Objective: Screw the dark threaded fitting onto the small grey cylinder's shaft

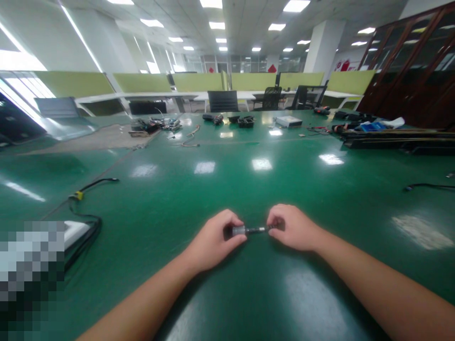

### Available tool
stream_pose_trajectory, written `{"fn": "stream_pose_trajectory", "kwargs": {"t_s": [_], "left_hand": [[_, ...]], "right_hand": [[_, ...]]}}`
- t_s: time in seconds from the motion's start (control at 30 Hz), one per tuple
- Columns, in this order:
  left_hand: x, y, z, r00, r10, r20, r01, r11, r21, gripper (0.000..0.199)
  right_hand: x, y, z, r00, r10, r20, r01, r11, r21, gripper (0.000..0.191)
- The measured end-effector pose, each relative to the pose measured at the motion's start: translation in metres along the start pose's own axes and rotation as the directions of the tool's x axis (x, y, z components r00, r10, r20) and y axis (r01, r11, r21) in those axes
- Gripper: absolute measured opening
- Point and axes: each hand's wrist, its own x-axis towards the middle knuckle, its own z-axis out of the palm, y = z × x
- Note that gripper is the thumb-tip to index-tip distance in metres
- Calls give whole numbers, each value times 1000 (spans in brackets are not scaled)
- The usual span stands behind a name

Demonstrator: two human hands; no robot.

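My left hand [215,238] is closed around a short grey cylinder [239,230], thumb below and fingers above. Out of the cylinder's right end comes a thin dark rod [255,230] with a bright silver section, lying level and pointing toward my other hand. My right hand [293,228] pinches a small dark ridged piece [273,227] at the rod's far end. Whether that piece touches the rod, I cannot tell. The fingers hide part of both ends, and the exact kind of tool or part is too small to make out. Both hands are low over the green table [227,184].
Black cables [93,227] with a yellow tag lie at the left beside a partly pixelated white object [76,232]. Loose electronics [161,124], a white box [288,121] and long black bars [394,139] lie farther back. Another black cable [430,185] is at the right.
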Motion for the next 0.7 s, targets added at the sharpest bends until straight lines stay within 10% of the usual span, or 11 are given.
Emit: {"fn": "stream_pose_trajectory", "kwargs": {"t_s": [0.7], "left_hand": [[-1, -2, 5, 996, 80, 45, -80, 997, -3, 17]], "right_hand": [[-2, -29, 24, 993, -116, 14, 116, 993, 8, 5]]}}
